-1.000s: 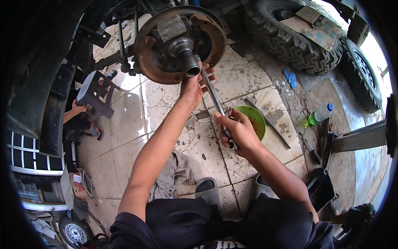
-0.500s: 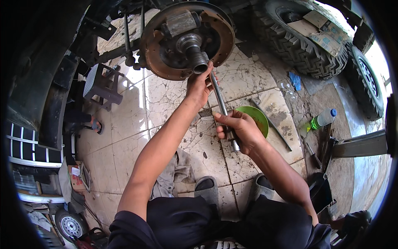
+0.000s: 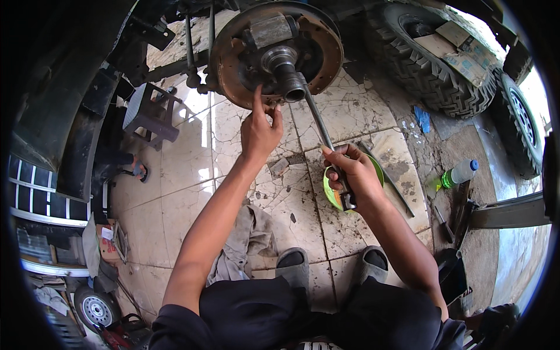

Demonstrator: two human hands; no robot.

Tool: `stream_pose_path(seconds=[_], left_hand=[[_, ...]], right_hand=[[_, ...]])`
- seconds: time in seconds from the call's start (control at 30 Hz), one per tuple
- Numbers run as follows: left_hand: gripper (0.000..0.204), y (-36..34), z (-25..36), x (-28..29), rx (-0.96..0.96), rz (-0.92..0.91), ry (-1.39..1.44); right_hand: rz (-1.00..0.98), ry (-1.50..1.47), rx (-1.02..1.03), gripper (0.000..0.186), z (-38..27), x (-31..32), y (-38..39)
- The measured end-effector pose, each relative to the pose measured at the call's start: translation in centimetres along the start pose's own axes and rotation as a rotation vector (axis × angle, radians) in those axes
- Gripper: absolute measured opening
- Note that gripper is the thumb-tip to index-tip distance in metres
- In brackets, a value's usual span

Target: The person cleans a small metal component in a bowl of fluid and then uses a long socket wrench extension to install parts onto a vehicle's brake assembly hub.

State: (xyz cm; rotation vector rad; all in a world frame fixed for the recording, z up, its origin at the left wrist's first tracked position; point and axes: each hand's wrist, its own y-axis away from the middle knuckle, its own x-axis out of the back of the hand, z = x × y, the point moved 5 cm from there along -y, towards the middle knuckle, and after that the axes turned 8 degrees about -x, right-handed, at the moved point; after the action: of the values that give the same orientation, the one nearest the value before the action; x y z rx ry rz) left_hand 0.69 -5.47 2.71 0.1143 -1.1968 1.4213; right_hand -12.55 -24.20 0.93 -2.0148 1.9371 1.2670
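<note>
I'm gripping the steel bar (image 3: 319,118) with my right hand (image 3: 354,174), fingers wrapping its lower end above the green bowl (image 3: 328,191), its top sitting right by the hollow spindle (image 3: 286,74). My left hand (image 3: 261,135) is pointing up at the rusty brake plate (image 3: 333,53), index finger and thumb spread.

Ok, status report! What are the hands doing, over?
Right hand gripping metal bar. Left hand looks empty, near rusty brake assembly. Possibly in the way: green bowl beneath right hand.
</note>
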Motion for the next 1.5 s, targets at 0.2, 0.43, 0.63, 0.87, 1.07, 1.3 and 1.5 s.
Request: stream_pose_path(seconds=[0.2,0.43,0.63,0.87,1.07,1.3,1.5], left_hand=[[0.086,-1.1,-0.2,0.4,0.019,-0.341,-0.618],[0.070,-1.7,1.4,2.6,-0.206,-0.147,-0.493],[0.070,-6.2,5.2,4.3,-0.166,-0.209,-0.445],[0.083,-7.5,5.1,3.6,-0.112,-0.415,-0.663],[0.082,-7.6,3.4,3.4,-0.184,-0.249,-0.531],[0.069,-6.6,2.4,2.3,-0.190,-0.109,-0.102],[0.035,-1.0,-1.4,0.4,0.169,0.094,0.366]], right_hand=[[-0.011,-0.058,-0.016,0.029,0.5,-0.6,0.0],[-0.064,-0.168,-0.057,0.021,0.7,-0.2,-0.4],[-0.077,-0.114,-0.074,0.020,0.3,-0.2,-0.2],[-0.002,-0.048,-0.066,0.015,-0.3,-0.1,0.1],[0.001,-0.040,-0.087,0.015,0.3,-0.3,0.0],[-0.087,-0.075,-0.102,0.019,0.5,0.3,-0.6],[-0.158,-0.157,-0.103,0.019,1.2,0.3,-1.5]])
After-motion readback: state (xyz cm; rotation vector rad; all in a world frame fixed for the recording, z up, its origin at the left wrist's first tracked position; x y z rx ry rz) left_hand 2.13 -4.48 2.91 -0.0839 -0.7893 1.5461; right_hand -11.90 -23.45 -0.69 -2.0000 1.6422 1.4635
